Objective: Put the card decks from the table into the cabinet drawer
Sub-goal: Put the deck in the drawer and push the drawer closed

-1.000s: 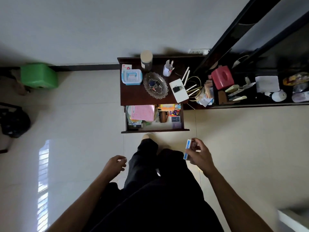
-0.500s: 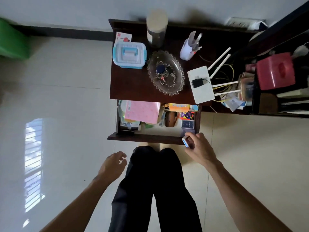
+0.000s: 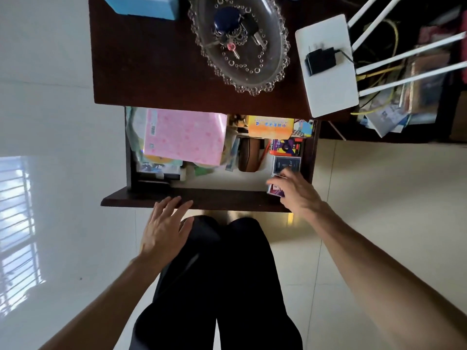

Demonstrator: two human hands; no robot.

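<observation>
The dark wooden cabinet's drawer (image 3: 202, 202) stands pulled open below the cabinet top (image 3: 151, 72). My right hand (image 3: 294, 189) reaches into the drawer's near right corner and grips a purple-and-red card deck (image 3: 274, 191) that rests low in that corner. Just behind it lies a dark blue card deck (image 3: 286, 164), and a red and purple pack (image 3: 285, 147) sits further back. My left hand (image 3: 164, 226) hovers with fingers spread at the drawer's front edge, holding nothing.
A pink box (image 3: 185, 136), an orange box (image 3: 270, 127) and a brown case (image 3: 249, 155) fill the drawer. On the cabinet top stand a glass dish with keys (image 3: 240, 44), a white router (image 3: 327, 66) and a blue box (image 3: 141, 5). My dark trousers (image 3: 214, 286) are below.
I have come close to the cabinet. My right hand carried the deck from in front of the drawer down into its near right corner. My left hand rose to the drawer front.
</observation>
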